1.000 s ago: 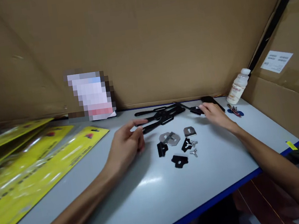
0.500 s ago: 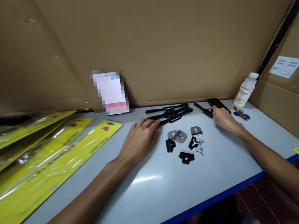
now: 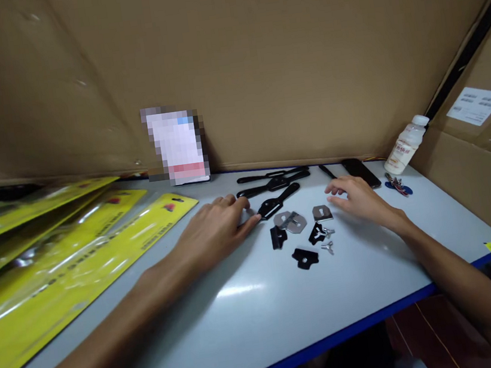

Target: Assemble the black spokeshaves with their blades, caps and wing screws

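Note:
My left hand [image 3: 217, 224] is closed over the near end of a black spokeshave body [image 3: 272, 206], its thumb against the metal. The handle under my palm is hidden. Two similar black spokeshave bodies [image 3: 278, 182] lie just behind. My right hand [image 3: 356, 196] hovers open, fingers apart and holding nothing, close to a silver slotted blade [image 3: 322, 213]. Beyond it another black handle [image 3: 328, 172] shows, partly covered by the hand. Between my hands lie overlapping silver blades [image 3: 293, 223], black cap plates [image 3: 305, 258] and several silver wing screws [image 3: 327, 248].
Yellow blister packs [image 3: 103, 269] fill the table's left side. A phone [image 3: 360, 173], a white bottle [image 3: 405, 145] and keys [image 3: 397, 184] lie at back right. A pixelated card [image 3: 181, 147] leans on the cardboard wall [image 3: 257, 68]. The table has a blue edge [image 3: 338, 338].
My right hand has moved left and nearer, away from the black piece beside the phone. The spokeshave body at my left hand has come nearer, apart from the two behind.

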{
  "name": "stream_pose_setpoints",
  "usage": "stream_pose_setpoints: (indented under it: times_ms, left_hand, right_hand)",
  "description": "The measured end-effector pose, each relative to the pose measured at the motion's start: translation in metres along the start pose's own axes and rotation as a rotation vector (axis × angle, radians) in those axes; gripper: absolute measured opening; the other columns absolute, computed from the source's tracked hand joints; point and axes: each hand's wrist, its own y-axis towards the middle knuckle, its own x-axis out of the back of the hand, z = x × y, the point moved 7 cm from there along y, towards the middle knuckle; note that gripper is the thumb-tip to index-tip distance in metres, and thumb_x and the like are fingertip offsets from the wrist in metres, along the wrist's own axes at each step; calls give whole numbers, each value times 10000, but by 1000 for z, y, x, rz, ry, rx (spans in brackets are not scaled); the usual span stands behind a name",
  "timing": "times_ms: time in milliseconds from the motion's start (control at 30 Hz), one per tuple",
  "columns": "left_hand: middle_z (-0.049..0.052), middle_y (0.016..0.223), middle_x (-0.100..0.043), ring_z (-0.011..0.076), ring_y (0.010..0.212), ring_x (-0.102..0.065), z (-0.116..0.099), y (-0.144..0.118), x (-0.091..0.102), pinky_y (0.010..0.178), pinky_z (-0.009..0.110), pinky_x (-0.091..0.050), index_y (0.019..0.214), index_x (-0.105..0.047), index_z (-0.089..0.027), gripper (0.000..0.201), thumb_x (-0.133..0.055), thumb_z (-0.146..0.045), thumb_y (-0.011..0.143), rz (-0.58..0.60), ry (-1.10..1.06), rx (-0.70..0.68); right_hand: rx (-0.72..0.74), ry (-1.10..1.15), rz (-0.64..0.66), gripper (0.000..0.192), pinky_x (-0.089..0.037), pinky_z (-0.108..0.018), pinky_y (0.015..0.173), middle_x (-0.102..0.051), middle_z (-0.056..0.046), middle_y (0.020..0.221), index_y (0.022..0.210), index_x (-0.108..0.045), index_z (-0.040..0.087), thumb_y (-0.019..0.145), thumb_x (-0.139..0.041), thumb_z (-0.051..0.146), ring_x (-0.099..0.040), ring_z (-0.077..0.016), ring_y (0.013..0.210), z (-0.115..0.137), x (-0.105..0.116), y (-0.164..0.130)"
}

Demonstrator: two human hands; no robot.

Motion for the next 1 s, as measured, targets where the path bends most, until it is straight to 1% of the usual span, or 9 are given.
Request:
stream_pose_setpoints:
  times_ms: [133, 200, 333, 467, 600, 700, 800, 900, 1000]
  left_hand:
    - [169, 1016, -654, 326, 953, -623, -21, -2, -7, 805, 402, -455, 1012, -585, -149, 357, -361, -425, 985, -8, 71, -13]
    - [163, 999, -663, 318, 937, -630, -26, -1, -10, 769, 387, -453, 1025, -562, -155, 295, -369, -374, 984, -16, 36, 14]
    - [139, 962, -681, 293, 863, -651, -21, 2, -17, 665, 349, -429, 994, -547, -175, 205, -407, -321, 954, 5, -125, 112]
    - [132, 942, -693, 285, 861, -658, -19, 5, -18, 657, 336, -417, 920, -564, -191, 228, -381, -321, 956, 20, -167, 109]
    - [178, 967, -699, 320, 893, -657, -23, 5, -17, 682, 360, -417, 912, -581, -173, 290, -348, -334, 970, -35, -179, 110]
    - [175, 941, -708, 316, 875, -662, -23, 6, -17, 692, 360, -416, 845, -588, -185, 298, -355, -326, 965, -55, -236, 135]
    - [141, 819, -702, 297, 799, -662, -16, 7, -16, 676, 348, -410, 722, -557, -204, 317, -367, -314, 951, -66, -314, 192]
    - [85, 672, -641, 265, 706, -632, -11, 6, -12, 632, 323, -395, 640, -480, -222, 376, -341, -366, 959, -97, -440, 242]
    - [2, 525, -490, 177, 528, -525, -17, 2, -8, 547, 273, -374, 604, -366, -238, 457, -250, -461, 985, -117, -655, 227]
  right_hand:
    - [45, 86, 137, 308, -437, -327, 829, -633, -76, 1049, 1148, -643, 175, 862, -695, 275, -588, -201, 943, 2, -14, -5]
    - [70, 110, 190, 338, -433, -325, 827, -602, -74, 1059, 1150, -638, 182, 845, -716, 305, -577, -197, 936, 2, -21, -7]
    - [-5, 251, 177, 258, -406, -292, 764, -569, -34, 949, 954, -649, 172, 750, -779, 262, -543, -164, 828, -8, -31, -1]
    - [-95, 409, 193, 359, -369, -245, 641, -541, 33, 780, 886, -587, 172, 628, -829, 233, -501, -129, 693, -20, -44, 7]
    - [-139, 497, 199, 363, -333, -224, 572, -485, 84, 660, 942, -569, 172, 647, -776, 215, -463, -108, 605, -26, -50, 12]
    - [-149, 555, 227, 241, -333, -226, 556, -510, 68, 615, 778, -580, 158, 650, -759, 256, -478, -107, 588, -26, -50, 12]
    - [-167, 612, 221, 267, -341, -222, 522, -531, 50, 588, 656, -525, 169, 677, -739, 327, -492, -105, 558, -26, -48, 11]
    - [-213, 695, 165, 253, -387, -223, 488, -617, 8, 653, 760, -500, 189, 788, -642, 396, -556, -114, 531, -25, -43, 9]
    - [-233, 769, 119, 245, -422, -232, 461, -656, -12, 679, 839, -481, 203, 850, -584, 426, -569, -112, 481, -18, -38, 6]
